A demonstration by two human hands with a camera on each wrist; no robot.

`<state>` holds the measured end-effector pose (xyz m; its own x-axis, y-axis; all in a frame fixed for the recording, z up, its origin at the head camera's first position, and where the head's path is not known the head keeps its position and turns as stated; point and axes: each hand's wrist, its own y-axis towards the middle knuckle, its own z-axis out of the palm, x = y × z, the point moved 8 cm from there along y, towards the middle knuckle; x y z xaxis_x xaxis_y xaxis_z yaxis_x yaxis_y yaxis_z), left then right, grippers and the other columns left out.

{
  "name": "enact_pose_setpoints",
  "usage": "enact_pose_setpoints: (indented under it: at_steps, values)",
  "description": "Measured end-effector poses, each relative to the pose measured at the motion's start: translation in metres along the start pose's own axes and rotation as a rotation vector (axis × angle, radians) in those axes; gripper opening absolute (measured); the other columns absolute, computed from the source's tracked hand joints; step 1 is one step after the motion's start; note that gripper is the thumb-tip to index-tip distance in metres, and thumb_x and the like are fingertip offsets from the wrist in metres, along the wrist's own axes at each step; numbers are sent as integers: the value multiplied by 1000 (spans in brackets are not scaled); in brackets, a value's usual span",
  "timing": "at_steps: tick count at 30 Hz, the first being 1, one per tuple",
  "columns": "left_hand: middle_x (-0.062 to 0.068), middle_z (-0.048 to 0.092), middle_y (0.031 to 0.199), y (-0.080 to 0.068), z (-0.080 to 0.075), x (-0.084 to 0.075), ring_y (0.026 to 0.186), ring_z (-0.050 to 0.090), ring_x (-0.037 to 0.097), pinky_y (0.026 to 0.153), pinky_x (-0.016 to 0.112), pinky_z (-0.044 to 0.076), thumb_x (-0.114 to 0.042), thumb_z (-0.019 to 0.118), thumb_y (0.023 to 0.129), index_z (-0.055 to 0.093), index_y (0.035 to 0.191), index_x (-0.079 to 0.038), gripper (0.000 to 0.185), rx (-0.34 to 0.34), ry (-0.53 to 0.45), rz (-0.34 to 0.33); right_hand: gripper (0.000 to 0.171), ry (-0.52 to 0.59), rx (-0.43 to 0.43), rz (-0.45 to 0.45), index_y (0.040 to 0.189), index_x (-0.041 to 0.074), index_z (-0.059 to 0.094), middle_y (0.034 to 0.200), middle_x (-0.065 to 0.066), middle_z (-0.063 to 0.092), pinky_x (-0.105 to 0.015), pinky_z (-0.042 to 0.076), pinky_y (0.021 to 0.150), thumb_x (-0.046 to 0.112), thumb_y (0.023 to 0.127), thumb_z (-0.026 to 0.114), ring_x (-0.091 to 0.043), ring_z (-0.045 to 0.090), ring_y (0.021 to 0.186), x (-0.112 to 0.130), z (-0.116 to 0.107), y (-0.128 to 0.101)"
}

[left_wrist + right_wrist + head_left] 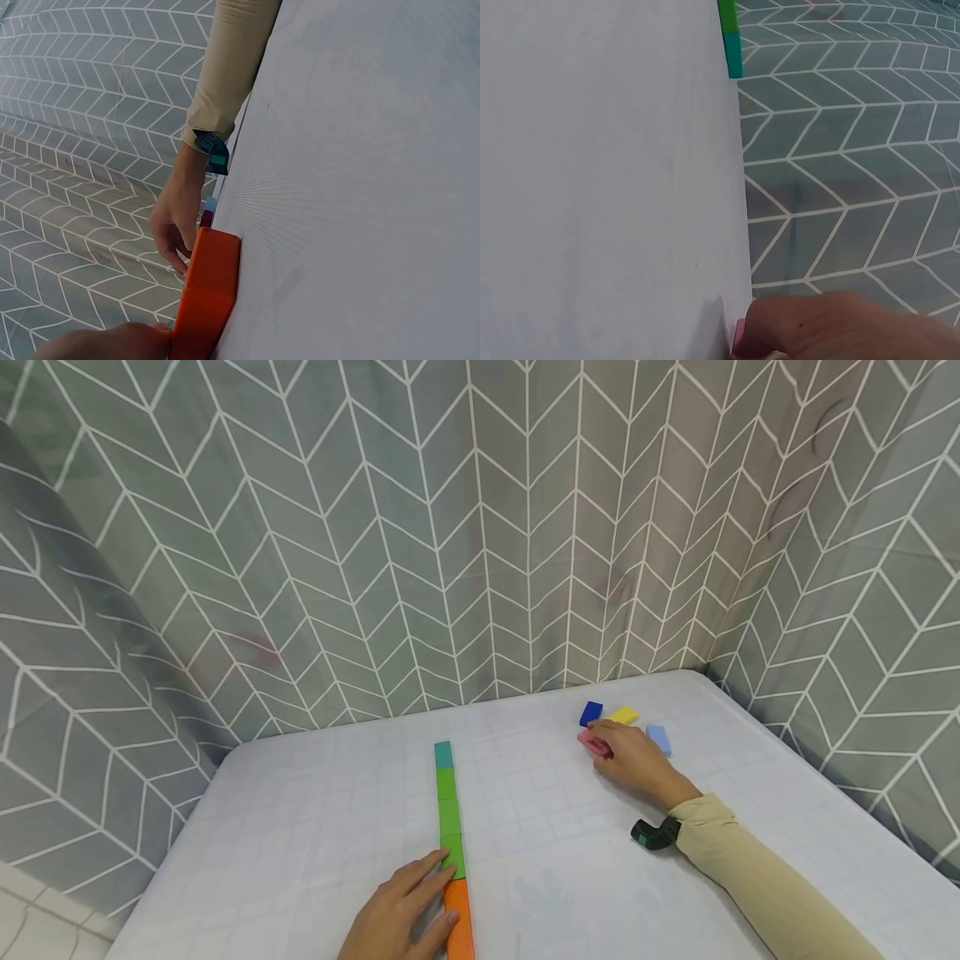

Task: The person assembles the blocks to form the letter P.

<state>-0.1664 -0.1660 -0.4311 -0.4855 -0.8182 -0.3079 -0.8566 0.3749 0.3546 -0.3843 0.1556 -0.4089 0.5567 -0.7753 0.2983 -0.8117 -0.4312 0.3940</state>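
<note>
The head view alone shows the whole layout: a white surface [315, 827] carrying a straight row of blocks [450, 827], teal at the far end, green in the middle, and an orange block [458, 917] nearest the person. To the right, well apart from the row, lie a dark blue block [590, 713], a yellow block [623, 716], a light blue block [659, 739] and a pink block [592, 743].

The left wrist view shows the orange block [210, 289] close up, with a fingertip touching its near end. The right wrist view shows only a corner of the pink block [739, 341] under the fingers, and the teal end of the row far off.

The left hand [401, 914] lies with fingers nearly straight, resting against the left side of the row at the join of green and orange. The right hand [633, 760] has its fingers curled over the pink block, gripping it on the surface, just beside the yellow and dark blue blocks.
</note>
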Motion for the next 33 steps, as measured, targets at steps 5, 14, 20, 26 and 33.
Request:
enact_pose_setpoints:
  at_steps: [5,14,20,26,33]
  values:
    - [-3,58,147,-1,-2,0,125,60,20,94,47,56,-49,65,101,71,136,-14,49,-17,2,10,32,33,-17,74,118,-1,73,106,-15,71,-49,56,82,3,86,79,-30,64,90,-2,0,6]
    - [-2,59,146,0,-2,0,125,61,20,93,47,56,-47,66,101,72,135,-14,48,-30,2,31,25,178,61,30,114,1,73,110,-12,73,-50,55,94,-6,90,75,-31,67,102,40,16,46]
    - [-2,58,147,0,-1,0,126,60,19,94,46,56,-47,65,101,71,136,-15,48,-26,8,42,31,200,100,-27,115,3,73,112,-11,73,-47,52,100,-12,88,70,-32,65,107,78,37,78]
    - [-2,57,149,2,1,2,128,59,21,97,49,54,-53,58,104,69,139,-16,53,53,-11,-15,33,193,106,-73,108,5,75,109,-8,73,-45,52,99,-17,85,67,-29,65,104,108,57,103]
    - [-3,53,152,4,6,6,131,56,23,102,52,50,-60,51,105,66,143,-18,59,177,-37,-94,35,179,144,-65,107,6,75,107,-7,73,-43,53,96,-18,84,64,-27,65,102,133,79,121]
